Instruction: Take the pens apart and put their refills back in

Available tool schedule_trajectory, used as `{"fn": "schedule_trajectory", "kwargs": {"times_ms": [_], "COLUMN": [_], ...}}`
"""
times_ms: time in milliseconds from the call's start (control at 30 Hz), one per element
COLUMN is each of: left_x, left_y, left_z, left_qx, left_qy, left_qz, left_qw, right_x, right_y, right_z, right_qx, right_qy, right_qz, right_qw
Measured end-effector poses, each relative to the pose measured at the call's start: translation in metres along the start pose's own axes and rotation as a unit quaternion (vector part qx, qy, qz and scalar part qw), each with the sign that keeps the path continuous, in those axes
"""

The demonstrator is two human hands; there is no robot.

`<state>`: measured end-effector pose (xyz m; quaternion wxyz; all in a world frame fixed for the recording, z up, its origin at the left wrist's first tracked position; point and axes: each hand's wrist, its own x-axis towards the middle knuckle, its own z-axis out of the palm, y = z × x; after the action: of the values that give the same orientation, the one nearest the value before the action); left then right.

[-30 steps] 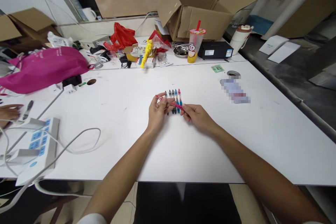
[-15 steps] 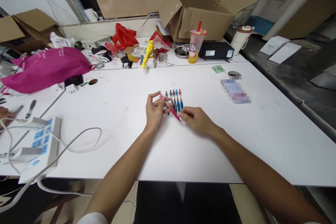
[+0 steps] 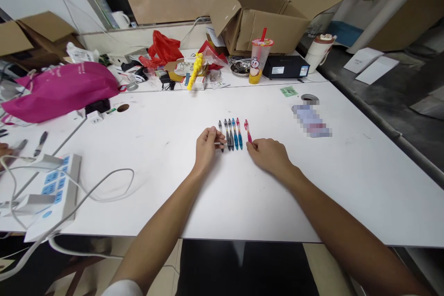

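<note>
Several pens stand side by side on the white table point(image 3: 156, 148), tips towards me: dark ones at the left, then a blue pen point(image 3: 234, 135) and a pink-topped pen with a blue grip point(image 3: 239, 135). A little apart on the right is a pink pen point(image 3: 247, 130), its lower end pinched in my right hand point(image 3: 270, 153). My left hand point(image 3: 207, 148) is beside the leftmost dark pen point(image 3: 219, 126) and partly covers it; its fingers are loosely curled and apart, holding nothing.
At the left are a power strip point(image 3: 65, 194) with cables and a magenta bag point(image 3: 65, 90). Further back are a yellow toy point(image 3: 195, 71), a drink cup point(image 3: 258, 62) and a cardboard box point(image 3: 267, 27). A person's hand point(image 3: 5, 150) shows at the left edge.
The pink pen has left my left hand and now lies right of the row, in my right hand's fingers. My right hand has moved slightly right.
</note>
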<state>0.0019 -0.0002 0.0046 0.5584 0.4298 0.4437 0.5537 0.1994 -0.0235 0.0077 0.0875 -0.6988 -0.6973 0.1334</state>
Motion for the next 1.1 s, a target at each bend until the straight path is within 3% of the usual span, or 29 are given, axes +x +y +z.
{"fn": "schedule_trajectory", "kwargs": {"times_ms": [233,333,400,467,533,600,733,900,1000,1100], "left_x": [0.000,0.000,0.000,0.000,0.000,0.000,-0.001,-0.002,-0.001,-0.001], "left_y": [0.000,0.000,0.000,0.000,0.000,0.000,0.001,0.003,0.002,0.002], "left_z": [0.002,0.001,0.001,0.001,0.001,0.002,0.002,0.002,0.002,0.001], "left_qx": [-0.002,0.005,0.007,0.004,0.000,0.000,0.003,0.004,0.006,0.008], "left_qy": [-0.011,-0.010,-0.008,-0.007,-0.008,-0.009,-0.006,-0.006,-0.004,-0.002], "left_qz": [-0.008,-0.013,-0.015,-0.015,-0.016,-0.016,-0.015,-0.015,-0.014,-0.014], "left_qw": [1.000,1.000,1.000,1.000,1.000,1.000,1.000,1.000,1.000,1.000], "right_x": [0.003,0.003,0.003,0.005,0.008,0.011,0.015,0.011,0.009,0.009], "right_y": [-0.002,0.002,0.007,0.013,0.018,0.022,0.022,0.017,0.015,0.014], "right_z": [0.003,0.001,-0.001,0.000,0.003,0.007,0.009,0.000,-0.001,0.003], "right_qx": [-0.027,0.002,0.030,0.051,0.061,0.061,0.059,0.119,0.224,0.379], "right_qy": [0.001,0.035,0.084,0.118,0.102,0.074,0.058,0.111,0.134,0.130], "right_qz": [-0.003,-0.016,-0.081,-0.192,-0.275,-0.292,-0.284,-0.271,-0.210,-0.130], "right_qw": [1.000,0.999,0.993,0.973,0.954,0.951,0.955,0.949,0.942,0.907]}}
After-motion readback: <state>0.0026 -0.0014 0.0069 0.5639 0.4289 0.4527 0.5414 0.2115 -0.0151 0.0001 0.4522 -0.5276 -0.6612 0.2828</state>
